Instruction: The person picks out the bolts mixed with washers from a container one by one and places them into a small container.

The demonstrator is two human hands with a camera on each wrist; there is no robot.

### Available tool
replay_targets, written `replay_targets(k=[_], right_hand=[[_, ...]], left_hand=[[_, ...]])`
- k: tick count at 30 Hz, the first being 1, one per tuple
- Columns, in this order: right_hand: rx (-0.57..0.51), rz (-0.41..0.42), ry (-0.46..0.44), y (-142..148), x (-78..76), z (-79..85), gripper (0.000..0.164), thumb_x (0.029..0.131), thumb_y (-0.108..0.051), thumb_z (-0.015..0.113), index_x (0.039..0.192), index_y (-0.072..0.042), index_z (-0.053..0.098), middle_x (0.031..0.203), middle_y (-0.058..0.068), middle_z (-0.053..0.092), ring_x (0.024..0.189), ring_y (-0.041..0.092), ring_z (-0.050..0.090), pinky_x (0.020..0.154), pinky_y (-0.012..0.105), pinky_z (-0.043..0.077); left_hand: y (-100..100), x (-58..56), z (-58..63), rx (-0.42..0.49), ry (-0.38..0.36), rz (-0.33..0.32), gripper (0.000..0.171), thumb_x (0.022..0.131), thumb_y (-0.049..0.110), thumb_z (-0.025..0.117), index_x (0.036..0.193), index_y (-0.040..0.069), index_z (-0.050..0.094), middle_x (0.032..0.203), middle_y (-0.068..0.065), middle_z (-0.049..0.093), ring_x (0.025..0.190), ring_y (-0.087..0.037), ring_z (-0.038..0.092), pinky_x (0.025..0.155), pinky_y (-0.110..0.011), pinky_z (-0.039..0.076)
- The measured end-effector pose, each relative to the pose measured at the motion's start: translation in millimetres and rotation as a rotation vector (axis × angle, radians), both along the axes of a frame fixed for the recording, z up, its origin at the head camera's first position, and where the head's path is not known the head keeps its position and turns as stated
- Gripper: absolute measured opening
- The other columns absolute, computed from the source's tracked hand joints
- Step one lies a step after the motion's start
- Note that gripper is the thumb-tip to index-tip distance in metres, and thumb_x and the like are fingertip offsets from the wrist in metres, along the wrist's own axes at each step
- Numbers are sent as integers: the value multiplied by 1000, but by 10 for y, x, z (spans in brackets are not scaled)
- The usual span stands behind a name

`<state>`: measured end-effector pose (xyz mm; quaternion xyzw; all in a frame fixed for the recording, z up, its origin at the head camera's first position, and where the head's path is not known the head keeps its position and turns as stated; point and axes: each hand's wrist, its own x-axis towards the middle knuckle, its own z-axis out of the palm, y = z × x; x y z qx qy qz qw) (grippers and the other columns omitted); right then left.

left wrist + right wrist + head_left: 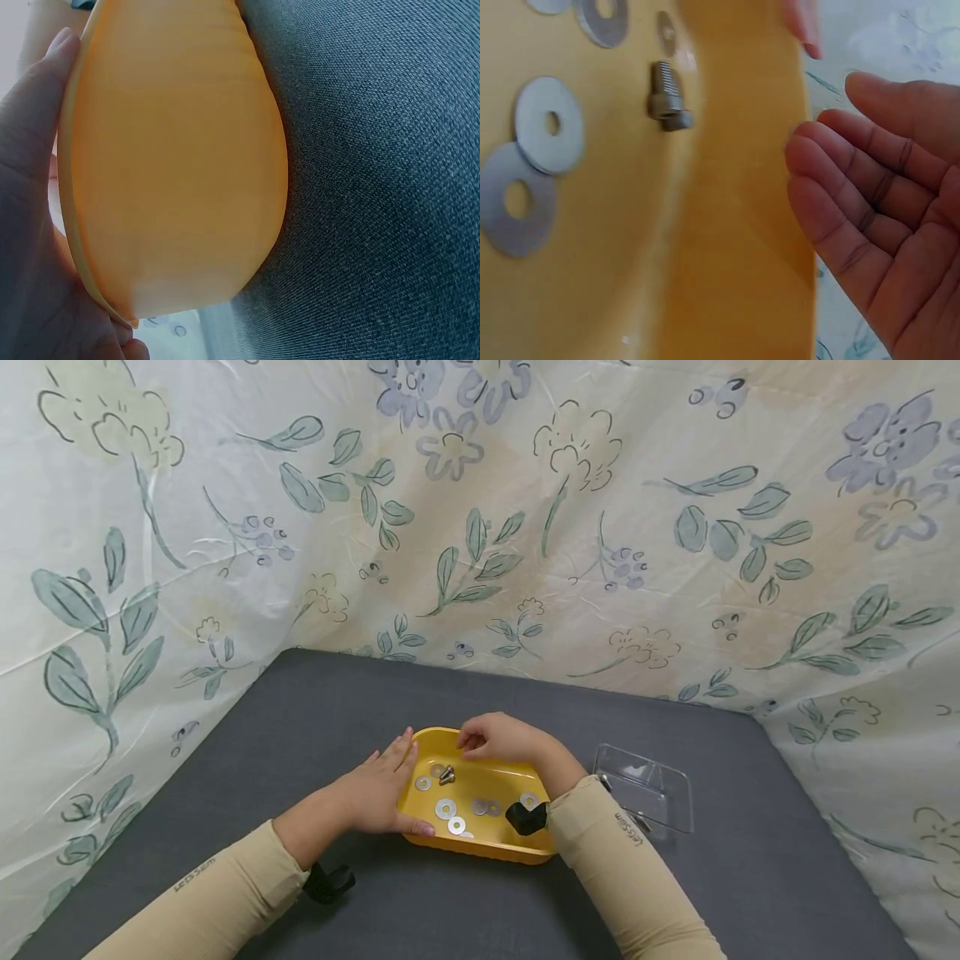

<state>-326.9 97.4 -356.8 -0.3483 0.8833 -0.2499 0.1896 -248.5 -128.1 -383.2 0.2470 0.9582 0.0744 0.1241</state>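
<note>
A yellow plastic tray (480, 850) sits on the dark table, holding several flat metal washers (446, 809) and a small cluster of socket-head screws (447, 775). My left hand (378, 789) lies along the tray's left side, fingers spread and extended, the thumb over the front rim. From the left wrist, that thumb (56, 64) shows right against the rim. Over the tray's back edge, my right hand (504, 738) has its fingers loosely bent. The right wrist view shows nothing in its palm (922, 225), with the screws (667, 97) and washers (549, 124) nearby.
To the right of the tray stands a clear plastic container (671, 802), partly behind the right forearm, with metal pieces showing near its left side. A floral curtain (480, 527) borders the dark table (345, 693) at the back and sides. Black wrist cameras (330, 883) hang below the sleeves.
</note>
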Motion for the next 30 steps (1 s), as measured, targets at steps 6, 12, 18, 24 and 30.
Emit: replay_targets(k=[6,12,18,24,30], right_hand=[[92,37,5,-107,-11,-160,15,87,-12,62,102,-9,65,85,-7,59,77,8,54,71,21,46],[174,63,4,-155,1,-239,22,86,-11,63,109,-10,63,81,-7,57,71,9,51,66,22,45],[198,90,3,-169,4,-286,22,85,-11,64,107,-10,64,77,-6,56,67,8,49,62,20,43],[205,108,-6,-178,19,-301,23,84,-10,65,107,-11,65,79,-6,57,69,7,50,63,20,43],[224,120,10,-191,46,-323,15,83,-9,66,98,-12,67,84,-7,60,73,7,51,69,20,44]], left_hand=[[-5,6,-9,8,10,-12,125,61,83,50,146,0,9,152,-14,-6,140,-27,4,109,-48,17],[-10,2,-35,7,16,-11,126,61,84,48,146,1,9,152,-13,-6,140,-27,4,109,-48,17],[-12,9,-34,4,12,-9,125,61,83,48,146,1,9,152,-13,-7,140,-27,4,109,-48,17],[-23,32,-17,17,8,-13,125,61,83,49,146,0,9,152,-14,-6,139,-28,4,108,-49,18],[-35,34,-35,22,15,-19,125,62,83,49,146,0,8,152,-14,-7,139,-28,4,108,-48,18]])
